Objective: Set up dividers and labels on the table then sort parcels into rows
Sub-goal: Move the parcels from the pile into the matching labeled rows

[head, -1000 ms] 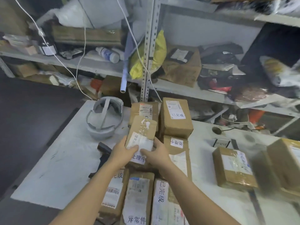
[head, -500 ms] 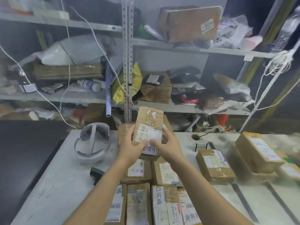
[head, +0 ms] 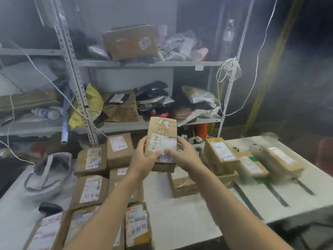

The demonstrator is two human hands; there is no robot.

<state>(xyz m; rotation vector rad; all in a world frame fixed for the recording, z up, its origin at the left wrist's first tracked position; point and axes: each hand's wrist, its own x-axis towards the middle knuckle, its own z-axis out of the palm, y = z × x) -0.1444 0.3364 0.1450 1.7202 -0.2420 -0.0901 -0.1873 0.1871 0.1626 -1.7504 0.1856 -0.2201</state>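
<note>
The cardboard parcel (head: 161, 137) is hanging upright in the air above the middle of the table (head: 180, 219), printed shipping label facing us. The left hand (head: 143, 158) is gripping its left edge and the right hand (head: 185, 156) its right edge, thumbs pressing on the front and fingers curling round behind. To the left, labelled parcels (head: 90, 190) are lying packed side by side in rows. To the right, more parcels (head: 220, 154) are sitting at the far ends of the dark divider strips (head: 275, 193). One lone box (head: 182, 184) is lying between the two groups. I'm reading this as dividers and labels done and sorting well under way, with this parcel not yet placed in a row.
</note>
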